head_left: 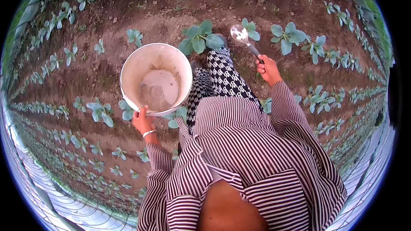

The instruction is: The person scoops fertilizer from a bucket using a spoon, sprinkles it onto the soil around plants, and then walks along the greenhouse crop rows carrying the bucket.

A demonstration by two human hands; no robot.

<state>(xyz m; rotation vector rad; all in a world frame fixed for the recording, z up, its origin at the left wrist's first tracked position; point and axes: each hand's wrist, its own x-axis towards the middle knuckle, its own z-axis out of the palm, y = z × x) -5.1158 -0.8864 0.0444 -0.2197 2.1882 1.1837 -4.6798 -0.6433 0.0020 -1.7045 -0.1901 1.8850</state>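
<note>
Hands: both were occupied. Left hand [143, 120] had its fingers closed at the near-left edge of the bucket [136, 66]; whether they pinched the rim alone or its handle too, I could not tell. Right hand [269, 70] was wrapped around the grip of the metal spoon [239, 33], arm reaching out to the far right.

Soil: brown ground [162, 19] spread out on every side, its leafy rows running left to right.

Striped top: the loose garment [237, 122] covered the near middle, sleeves reaching to both wrists.

Patterned trousers: the black-and-white legs [227, 72] pointed away, between bucket and spoon.

Bucket: it was at the left, beside the legs, its mouth turned up toward the face, probably so the inside was in sight and within reach. Pale smears marked its bottom. Leaves showed past its near edge; its underside was hidden, so I could not tell whether anything but the hand supported it.

Leafy plants: a broad one [198, 42] grew just beyond the legs, a smaller one [251, 30] right beside the spoon's bowl.

Spoon: it was held by the handle's end, bowl pointing far and left, seemingly for reach without bending. White showed in the bowl, either powder or glare.

White band: it circled the left wrist [150, 133].
</note>
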